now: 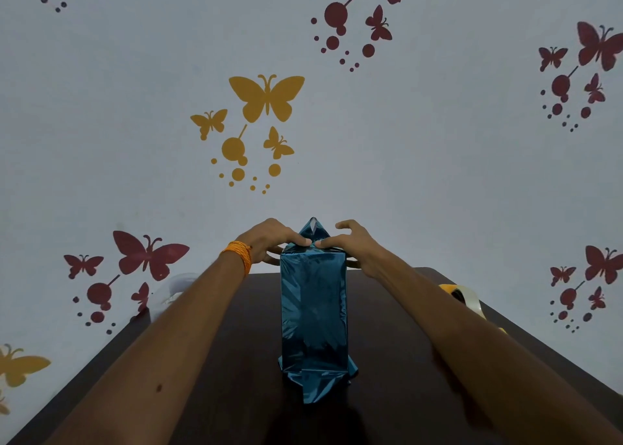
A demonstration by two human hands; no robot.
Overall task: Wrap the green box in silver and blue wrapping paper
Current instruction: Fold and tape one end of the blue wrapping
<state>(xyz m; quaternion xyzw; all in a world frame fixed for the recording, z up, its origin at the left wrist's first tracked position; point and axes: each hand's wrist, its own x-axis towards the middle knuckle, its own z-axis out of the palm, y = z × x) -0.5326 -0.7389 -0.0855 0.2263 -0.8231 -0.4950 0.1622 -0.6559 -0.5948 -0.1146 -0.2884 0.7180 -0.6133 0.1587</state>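
The box (313, 306) lies lengthwise on the dark table (215, 360), fully covered in shiny blue wrapping paper, so no green shows. At its far end a pointed paper flap (313, 229) stands up. My left hand (269, 242), with an orange thread on the wrist, and my right hand (350, 245) sit on the far end's two sides, thumbs pressing the paper down on the top edge and nearly meeting. At the near end a folded flap (315, 384) lies flat on the table.
A roll of clear tape (463, 298) with a yellow core sits on the table's right edge. A pale translucent object (172, 293) lies at the left edge. The wall behind carries butterfly stickers.
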